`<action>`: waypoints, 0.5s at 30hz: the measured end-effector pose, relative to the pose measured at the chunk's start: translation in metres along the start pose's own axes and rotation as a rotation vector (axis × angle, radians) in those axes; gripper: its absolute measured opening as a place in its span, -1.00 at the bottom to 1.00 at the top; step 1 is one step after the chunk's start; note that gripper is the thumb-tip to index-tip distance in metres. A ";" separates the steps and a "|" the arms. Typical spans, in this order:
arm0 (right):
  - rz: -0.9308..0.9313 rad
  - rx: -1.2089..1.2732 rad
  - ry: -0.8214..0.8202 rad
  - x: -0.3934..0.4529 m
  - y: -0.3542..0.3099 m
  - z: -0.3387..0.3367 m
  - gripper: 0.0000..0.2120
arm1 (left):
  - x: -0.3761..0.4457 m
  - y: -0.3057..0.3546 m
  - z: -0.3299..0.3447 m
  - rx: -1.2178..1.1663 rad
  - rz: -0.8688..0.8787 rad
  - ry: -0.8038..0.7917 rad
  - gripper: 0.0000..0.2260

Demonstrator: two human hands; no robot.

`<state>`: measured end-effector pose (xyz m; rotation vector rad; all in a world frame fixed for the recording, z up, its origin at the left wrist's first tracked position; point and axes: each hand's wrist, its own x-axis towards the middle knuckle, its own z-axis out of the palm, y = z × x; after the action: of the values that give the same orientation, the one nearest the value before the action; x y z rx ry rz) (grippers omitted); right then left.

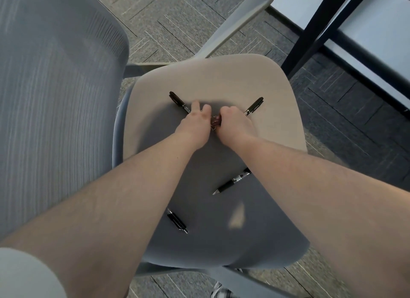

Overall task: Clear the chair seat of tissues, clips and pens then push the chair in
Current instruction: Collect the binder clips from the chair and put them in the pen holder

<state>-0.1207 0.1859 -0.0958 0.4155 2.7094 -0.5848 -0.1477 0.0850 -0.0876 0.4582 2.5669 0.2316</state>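
Observation:
A beige-grey chair seat (233, 80) fills the middle of the view. Both hands meet at its centre. My left hand (195, 124) lies over one end of a black pen (177, 100), fingers partly spread. My right hand (233, 125) is curled, and another black pen (254, 106) sticks out past its fingers. Between the two hands sit dark red binder clips (216, 121), mostly hidden; which hand grips them is unclear. A third black pen (230, 182) lies under my right forearm, and a fourth (177, 221) rests near the seat's front. No tissues are visible.
The grey mesh chair back (55, 97) rises at the left. An armrest (241, 24) arches over the carpet floor (177, 26) beyond the seat. A black desk leg (310, 33) stands at the upper right, beside a pale wall panel.

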 end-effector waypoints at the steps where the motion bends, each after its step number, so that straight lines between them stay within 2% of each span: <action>1: 0.004 0.013 0.001 -0.001 0.001 -0.002 -0.81 | -0.001 -0.001 -0.001 -0.002 -0.002 0.006 -0.71; 7: 0.050 0.089 0.044 -0.010 0.012 -0.028 -0.84 | -0.011 0.000 -0.018 0.001 -0.013 -0.025 -0.63; 15: 0.074 0.092 0.129 -0.039 0.043 -0.095 -0.78 | -0.016 0.045 -0.066 0.073 0.091 -0.025 -0.70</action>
<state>-0.0952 0.2569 -0.0142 0.5932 2.7817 -0.6863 -0.1568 0.1156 -0.0127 0.6017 2.5397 0.1636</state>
